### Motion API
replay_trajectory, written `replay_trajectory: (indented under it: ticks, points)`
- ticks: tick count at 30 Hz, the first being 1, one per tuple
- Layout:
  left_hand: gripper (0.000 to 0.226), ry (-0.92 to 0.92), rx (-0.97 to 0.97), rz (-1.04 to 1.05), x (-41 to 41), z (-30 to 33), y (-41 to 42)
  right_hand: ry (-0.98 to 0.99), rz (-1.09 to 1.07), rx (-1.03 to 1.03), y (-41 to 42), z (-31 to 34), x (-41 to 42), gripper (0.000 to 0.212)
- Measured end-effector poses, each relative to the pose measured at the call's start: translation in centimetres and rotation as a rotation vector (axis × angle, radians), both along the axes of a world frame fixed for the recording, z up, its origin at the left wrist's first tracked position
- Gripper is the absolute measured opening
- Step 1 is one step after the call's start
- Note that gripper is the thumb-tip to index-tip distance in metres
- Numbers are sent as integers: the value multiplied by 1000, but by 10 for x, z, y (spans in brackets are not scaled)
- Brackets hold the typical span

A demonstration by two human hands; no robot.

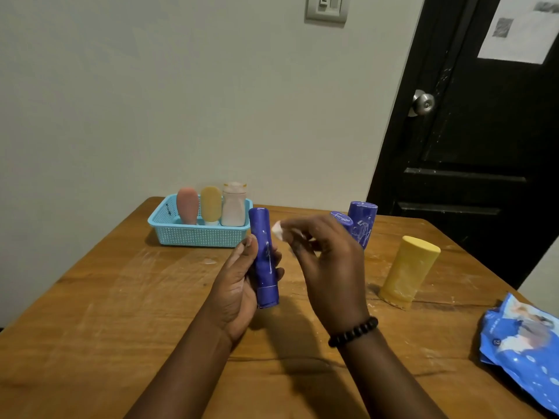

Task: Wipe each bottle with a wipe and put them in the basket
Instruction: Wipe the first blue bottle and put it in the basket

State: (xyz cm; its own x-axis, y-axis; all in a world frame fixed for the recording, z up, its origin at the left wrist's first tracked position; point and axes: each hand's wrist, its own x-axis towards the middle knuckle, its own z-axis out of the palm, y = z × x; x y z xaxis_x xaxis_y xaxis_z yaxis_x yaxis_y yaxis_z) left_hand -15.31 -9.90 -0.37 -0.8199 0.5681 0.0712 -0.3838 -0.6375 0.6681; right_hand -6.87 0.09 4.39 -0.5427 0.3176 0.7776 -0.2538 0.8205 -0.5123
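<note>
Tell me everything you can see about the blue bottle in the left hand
The blue bottle is a slim, tube-like cylinder, deep blue with faint white markings and a thin pale line near its lower end. It looks like plastic. It is held roughly upright above the wooden table, just in front of the basket. The left hand grips its lower half, thumb on the near side. The right hand with the wipe hovers beside it.

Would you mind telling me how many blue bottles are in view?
3: one held upright in the left hand (blue bottle), two standing behind the right hand, at and. Others may be hidden.
</note>
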Motion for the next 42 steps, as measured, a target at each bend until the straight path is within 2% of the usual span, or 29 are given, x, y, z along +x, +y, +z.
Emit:
replay_trajectory:
  ticks: [3,7,17,21,24,28,31,36,42]
  points:
    - [47,36,-35,-10,2,-1,-1,-19,28,6,2,21,-27,13]
    - [38,60,-82,8,2,1,-2,-54,49,46,0,19,-42,9]
    - [46,-73,-20,-8,-3,-4,-5,-92,106,80,-23,-42,7,14]
    - [46,-41,-50,17,-5,-5,-4,-97,74,65,-31,-57,23,24]
    - [47,-1,-99,-29,2,-4,-2,-33,33,67,-29,-50,18,23]
    - [42,19,-175,-84,13,-7,4,17,-81,59,-17,-18,-6,6]
    - [47,42,-240,-62,15,-2,6,-8,-91,-10,-7,5,-24,10]
    - [46,30,-186,-9,20,1,10,-18,-64,17,-15,1,-25,13]
    - [51,-123,-17,14,7,-2,4,-48,31,-38,-25,-25,0,15]
